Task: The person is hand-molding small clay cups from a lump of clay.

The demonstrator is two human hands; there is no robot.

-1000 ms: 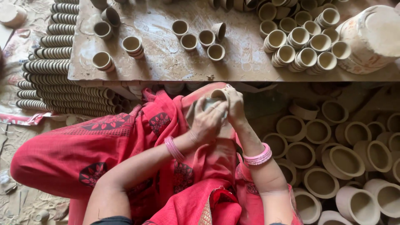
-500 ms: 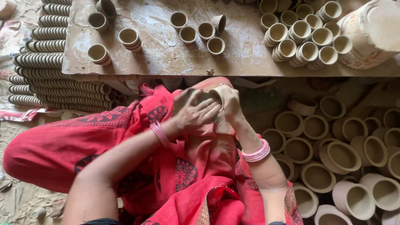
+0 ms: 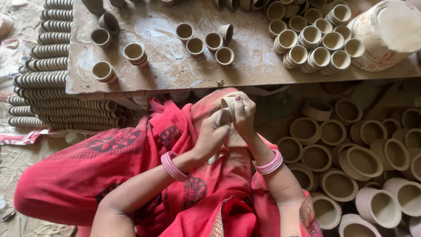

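Fingers on both sides grip one small clay cup [image 3: 228,106] — my right hand [image 3: 244,113] pinching its rim, my left hand [image 3: 213,134] wrapped beneath; squeeze harder and I reckon the wall could dent

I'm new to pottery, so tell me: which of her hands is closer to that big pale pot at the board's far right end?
Right. The right hand, gripping a small clay cup, sits on the side toward the big pale pot; the left hand lies beside it, farther from the pot and lower in the picture.
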